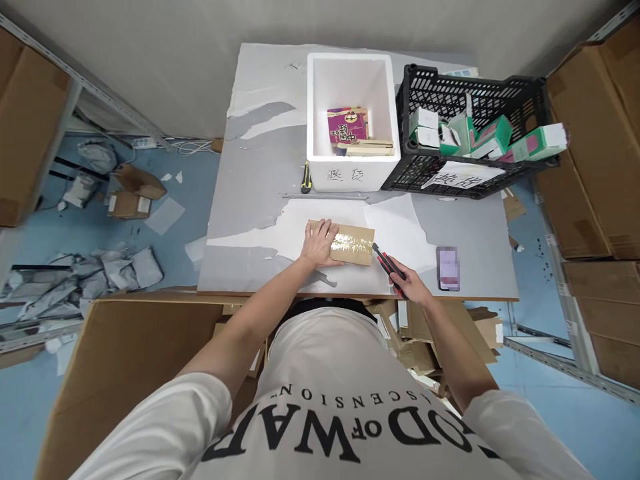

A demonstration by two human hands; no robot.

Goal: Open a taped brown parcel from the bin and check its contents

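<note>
Taped cardboard parcel (350, 244), near the tabletop's (260, 167) front edge: left hand (320, 241) flat on top, fingers spread. Right hand (414, 287) closed around red-black utility knife (387, 265), tip at the parcel's right end.

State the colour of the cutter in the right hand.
Red and black cutter, in the right hand; head view.

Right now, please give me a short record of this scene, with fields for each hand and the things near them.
left hand: left hand lies flat on taped cardboard parcel
right hand: right hand holds red-black utility knife, tip at the parcel's right end
surface: grey table
behind parcel: white foam box, black crate of small boxes
other: phone, second cutter
</note>
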